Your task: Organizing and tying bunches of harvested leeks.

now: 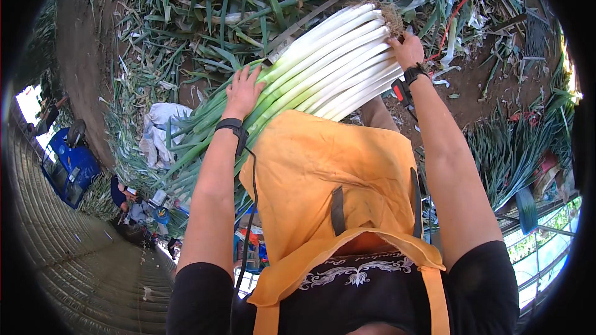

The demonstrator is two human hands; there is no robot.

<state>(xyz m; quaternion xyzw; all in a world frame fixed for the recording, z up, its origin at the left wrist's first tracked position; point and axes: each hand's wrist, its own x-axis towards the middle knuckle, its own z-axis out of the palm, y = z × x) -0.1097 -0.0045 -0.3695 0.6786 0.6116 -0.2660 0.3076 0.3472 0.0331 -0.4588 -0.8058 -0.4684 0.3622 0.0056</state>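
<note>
A broad bundle of long green onions (335, 63) lies slantwise before me, above the lap of my orange apron (326, 158). Its white stalks lie side by side, with brown roots (392, 18) at the upper right and green leaves (200, 125) towards the lower left. My left hand (243, 92) rests palm down on the green part, fingers slightly spread. At the root end, my right hand (408, 50) touches the stalks with bent fingers; whether it grips any is unclear. A flat grey strip (305, 21) runs along the bundle's upper edge, partly hidden.
Loose leaves and peelings (186, 14) cover the ground beyond. A white sack (163, 132) lies at left, a red cord (458, 11) at upper right. More green onions (503, 153) are heaped at right. A blue vehicle (70, 167) and a person (122, 193) are far left.
</note>
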